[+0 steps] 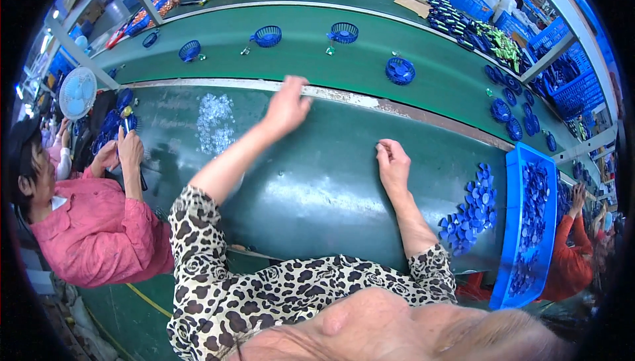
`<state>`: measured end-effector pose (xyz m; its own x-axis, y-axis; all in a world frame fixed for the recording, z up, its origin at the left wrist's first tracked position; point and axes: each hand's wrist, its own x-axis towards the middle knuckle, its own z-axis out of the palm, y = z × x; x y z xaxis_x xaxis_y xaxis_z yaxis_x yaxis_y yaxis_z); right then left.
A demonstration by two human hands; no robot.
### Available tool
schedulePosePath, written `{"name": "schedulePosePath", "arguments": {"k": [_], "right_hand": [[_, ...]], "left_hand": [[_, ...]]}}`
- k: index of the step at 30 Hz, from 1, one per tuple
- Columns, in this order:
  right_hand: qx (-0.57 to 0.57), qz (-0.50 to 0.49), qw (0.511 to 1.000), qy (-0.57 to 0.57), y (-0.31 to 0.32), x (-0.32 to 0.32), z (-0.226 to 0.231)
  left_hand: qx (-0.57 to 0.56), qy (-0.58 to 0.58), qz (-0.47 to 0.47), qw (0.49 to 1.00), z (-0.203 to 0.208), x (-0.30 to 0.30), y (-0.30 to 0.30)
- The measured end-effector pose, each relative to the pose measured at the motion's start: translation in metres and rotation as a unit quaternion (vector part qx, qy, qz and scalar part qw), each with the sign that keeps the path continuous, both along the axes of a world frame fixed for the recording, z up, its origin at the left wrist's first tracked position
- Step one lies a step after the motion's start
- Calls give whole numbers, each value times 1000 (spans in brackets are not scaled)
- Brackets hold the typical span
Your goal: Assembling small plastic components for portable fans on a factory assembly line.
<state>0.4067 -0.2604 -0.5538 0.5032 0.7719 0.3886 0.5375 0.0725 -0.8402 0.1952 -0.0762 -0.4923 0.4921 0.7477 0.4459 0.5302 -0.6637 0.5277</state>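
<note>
My left hand point(288, 108) reaches over the rail between the green worktable point(297, 156) and the green conveyor belt point(297, 66). Its fingers are slightly blurred but look apart, and I see nothing in them. Over the bare middle of the table, my right hand point(395, 164) is curled with its fingers together; whatever may be inside is hidden. Left of my left forearm lies a patch of small clear plastic pieces point(215, 123). A loose pile of blue plastic pieces point(471, 209) sits to the right of my right forearm.
A long blue tray point(512, 228) of blue pieces stands at the table's right end. Round blue slatted housings point(267, 36) with small parts beside them lie along the belt. A person in pink point(99, 222) works close on the left; another in orange point(569, 255) is beyond the tray.
</note>
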Motion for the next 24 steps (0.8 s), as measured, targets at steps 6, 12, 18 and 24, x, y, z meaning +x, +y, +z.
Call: {"name": "schedulePosePath", "arguments": {"k": [6,12,18,24], "right_hand": [[-7,19,999,-48,33,3,-2],[-37,-2,998,-43,56,26,-7],[1,27,998,-48,72,37,-16],[27,22,999,-39,67,52,-22]], "left_hand": [[228,167,175,943,-33,-13,216],[233,227,72,943,-39,109,279],[175,278,-60,943,-49,219,275],[242,259,-98,930,0,205,182]]}}
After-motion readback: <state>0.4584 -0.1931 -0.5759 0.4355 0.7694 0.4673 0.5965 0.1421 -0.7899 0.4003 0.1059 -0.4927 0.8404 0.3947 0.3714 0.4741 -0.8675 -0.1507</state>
